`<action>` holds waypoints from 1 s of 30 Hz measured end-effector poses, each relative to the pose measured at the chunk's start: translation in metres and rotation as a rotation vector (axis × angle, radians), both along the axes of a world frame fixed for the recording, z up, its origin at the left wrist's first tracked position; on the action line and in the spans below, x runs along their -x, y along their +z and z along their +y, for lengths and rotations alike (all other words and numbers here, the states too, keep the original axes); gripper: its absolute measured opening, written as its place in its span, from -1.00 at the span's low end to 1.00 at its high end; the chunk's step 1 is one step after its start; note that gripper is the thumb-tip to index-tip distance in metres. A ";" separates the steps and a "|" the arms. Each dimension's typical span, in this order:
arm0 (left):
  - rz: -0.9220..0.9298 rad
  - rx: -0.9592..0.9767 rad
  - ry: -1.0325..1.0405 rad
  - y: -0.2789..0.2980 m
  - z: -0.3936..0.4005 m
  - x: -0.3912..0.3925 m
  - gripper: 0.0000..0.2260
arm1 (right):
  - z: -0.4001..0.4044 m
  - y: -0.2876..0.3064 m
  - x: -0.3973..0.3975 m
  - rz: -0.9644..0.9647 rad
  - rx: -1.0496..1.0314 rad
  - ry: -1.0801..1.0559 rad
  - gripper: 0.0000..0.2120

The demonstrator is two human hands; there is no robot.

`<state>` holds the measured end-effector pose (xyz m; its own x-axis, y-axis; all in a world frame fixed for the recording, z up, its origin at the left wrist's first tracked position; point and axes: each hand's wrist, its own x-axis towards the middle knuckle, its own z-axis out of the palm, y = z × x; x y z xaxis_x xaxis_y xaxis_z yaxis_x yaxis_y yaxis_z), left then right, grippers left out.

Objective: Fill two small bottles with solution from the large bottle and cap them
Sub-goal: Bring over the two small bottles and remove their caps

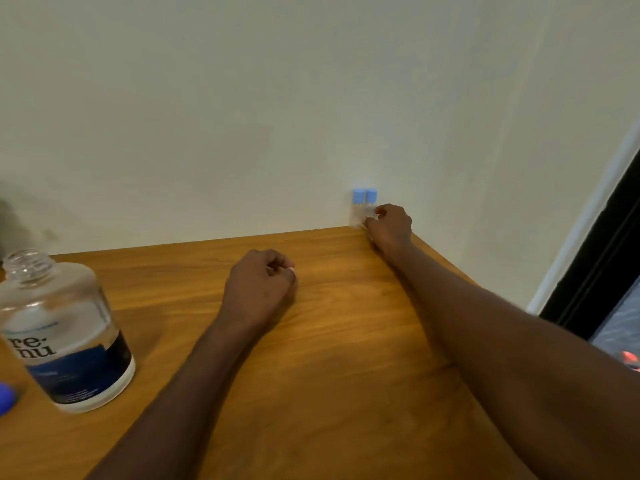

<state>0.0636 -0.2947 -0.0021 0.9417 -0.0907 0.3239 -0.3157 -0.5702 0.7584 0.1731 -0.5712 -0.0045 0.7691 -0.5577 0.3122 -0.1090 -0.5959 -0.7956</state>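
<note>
Here the two small bottles [363, 207] stand side by side at the far right corner of the table [346, 341], against the wall [311, 98], both wearing blue caps. The right hand [389, 225] reaches out to them, its fingertips pinching the right one at the body. The left hand [259, 282] rests on the table mid-way, fingers curled and holding nothing. The large bottle [65, 330] stands well apart at the left edge, uncapped and partly full; a blue thing [5, 398], perhaps its cap, lies just beside it. By the look of it, this is either the fetching of a small bottle or the setting down of a finished one; I cannot tell whether they hold liquid. If fetching, the next move calls for drawing the bottle near and unscrewing its cap.
</note>
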 end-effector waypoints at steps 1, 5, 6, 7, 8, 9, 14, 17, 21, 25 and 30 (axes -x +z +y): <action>0.002 0.005 0.002 0.000 0.000 0.000 -0.87 | 0.000 0.000 -0.002 0.000 0.001 -0.003 -0.54; 0.003 0.025 0.004 0.001 0.000 0.001 -0.86 | 0.000 0.000 -0.003 0.027 0.051 -0.015 -0.62; 0.008 0.033 0.005 0.001 0.000 0.001 -0.86 | 0.001 0.000 -0.003 0.033 0.060 -0.019 -0.66; 0.011 0.041 0.004 0.001 0.000 0.001 -0.86 | 0.000 0.000 -0.003 0.035 0.063 -0.026 -0.68; 0.011 0.047 0.002 0.001 0.000 0.000 -0.86 | 0.000 0.000 -0.002 0.036 0.061 -0.032 -0.70; 0.009 0.054 0.003 0.001 0.000 0.000 -0.87 | 0.000 0.000 -0.003 0.031 0.052 -0.036 -0.72; 0.034 0.133 0.021 0.002 0.001 0.001 -0.89 | 0.004 0.002 0.004 -0.078 -0.110 -0.054 -0.82; 0.047 0.164 0.012 0.004 0.001 0.004 -0.90 | 0.010 0.011 0.022 -0.237 -0.262 -0.070 -0.86; 0.066 0.234 0.027 0.007 0.003 0.006 -0.90 | 0.039 0.017 0.061 -0.381 -0.317 -0.005 -0.82; 0.037 0.340 0.084 0.013 0.008 0.015 -0.86 | 0.095 0.023 0.110 -0.314 -0.381 0.148 -0.78; 0.027 0.301 0.139 0.012 0.029 0.050 -0.78 | 0.166 0.011 0.169 -0.101 -0.429 0.337 -0.68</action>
<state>0.0132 -0.2658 0.0097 0.9469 0.1353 0.2918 -0.2287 -0.3550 0.9065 0.0045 -0.4047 0.0068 0.9048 -0.3797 0.1928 0.1211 -0.2046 -0.9713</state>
